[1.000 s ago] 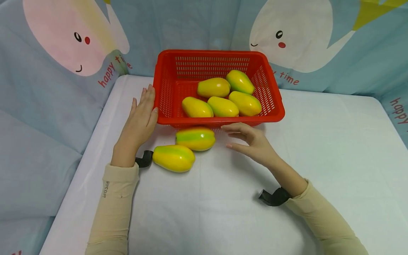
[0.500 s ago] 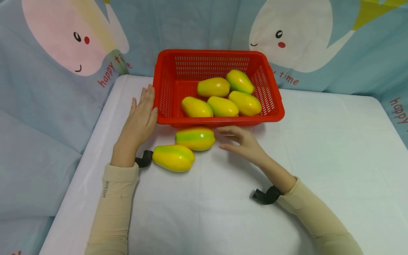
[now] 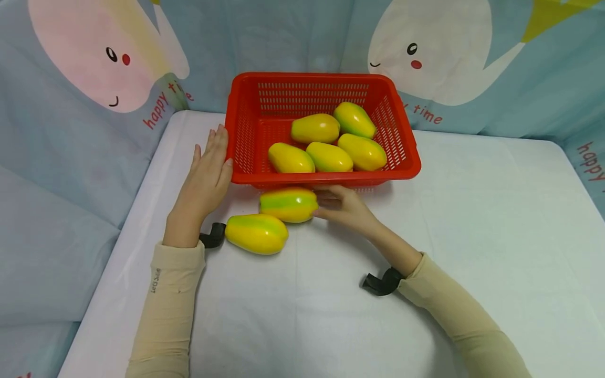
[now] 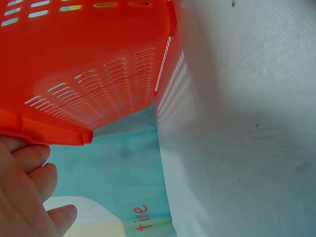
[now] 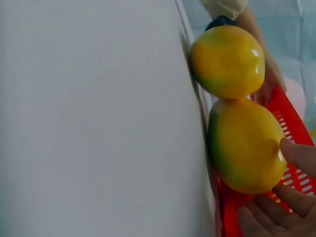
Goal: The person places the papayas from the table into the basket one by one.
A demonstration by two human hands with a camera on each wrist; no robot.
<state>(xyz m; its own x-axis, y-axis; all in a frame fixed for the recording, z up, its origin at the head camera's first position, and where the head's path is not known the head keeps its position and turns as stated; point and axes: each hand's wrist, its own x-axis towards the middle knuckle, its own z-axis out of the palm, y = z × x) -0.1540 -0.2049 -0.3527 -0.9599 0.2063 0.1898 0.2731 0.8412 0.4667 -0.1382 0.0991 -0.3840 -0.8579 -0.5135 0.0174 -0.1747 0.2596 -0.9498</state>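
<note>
My left hand (image 3: 205, 176) lies straight-fingered along the left rim of a red plastic basket (image 3: 326, 177); in the left wrist view its fingertips (image 4: 43, 178) are at that rim. In front of the basket, two yellow-green papayas lie on the table, a rear papaya (image 3: 288, 205) and a front papaya (image 3: 257, 234), almost touching. My right hand (image 3: 347, 210) is at the right end of the rear papaya. The right wrist view has its thumb by the fruit's end and its other fingers loosely spread beside it, not closed round it.
Several more papayas (image 3: 315, 129) lie inside the basket, mostly toward its right and front. A white cloth (image 3: 496, 236) covers the table. Behind it hangs a blue printed curtain (image 3: 293, 37). Black wrist cameras (image 3: 383, 282) sit at both cuffs.
My right hand has moved left along the basket's front, reaching the rear papaya's right end. The left hand, basket and papayas have stayed in place.
</note>
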